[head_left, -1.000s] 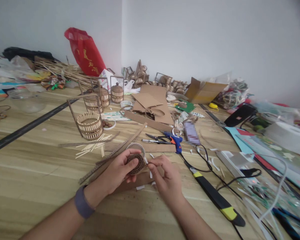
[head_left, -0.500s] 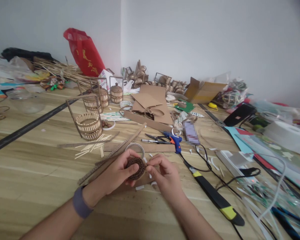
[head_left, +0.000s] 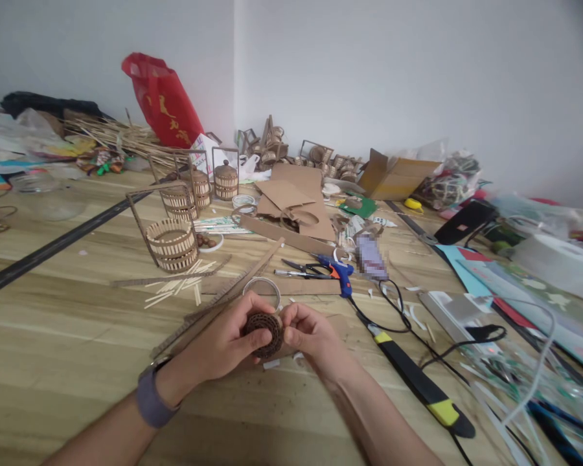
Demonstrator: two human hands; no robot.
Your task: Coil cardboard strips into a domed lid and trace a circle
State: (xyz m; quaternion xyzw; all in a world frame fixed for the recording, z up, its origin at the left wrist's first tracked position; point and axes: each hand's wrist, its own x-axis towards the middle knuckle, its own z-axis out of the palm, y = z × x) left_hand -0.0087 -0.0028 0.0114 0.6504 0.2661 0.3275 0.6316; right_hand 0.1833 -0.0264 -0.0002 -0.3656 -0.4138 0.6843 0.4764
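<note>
A small round coil of corrugated cardboard (head_left: 263,332) is held just above the wooden table (head_left: 68,336). My left hand (head_left: 223,340), with a purple band at the wrist, wraps its fingers and thumb around the coil's left side. My right hand (head_left: 311,336) presses against the coil's right edge with fingers curled. A roll of clear tape (head_left: 262,288) lies just behind the hands, and long cardboard strips (head_left: 223,294) run diagonally under them.
A blue glue gun (head_left: 339,272), scissors (head_left: 304,268) and a black-and-yellow utility knife (head_left: 418,382) lie to the right. Slatted cardboard baskets (head_left: 171,243) stand at the left rear, flat cardboard sheets (head_left: 296,200) behind. Cables, papers and plastic crowd the right side.
My right hand has closed in from the right until it presses on the coil. Both hands and the coil shifted slightly nearer to me.
</note>
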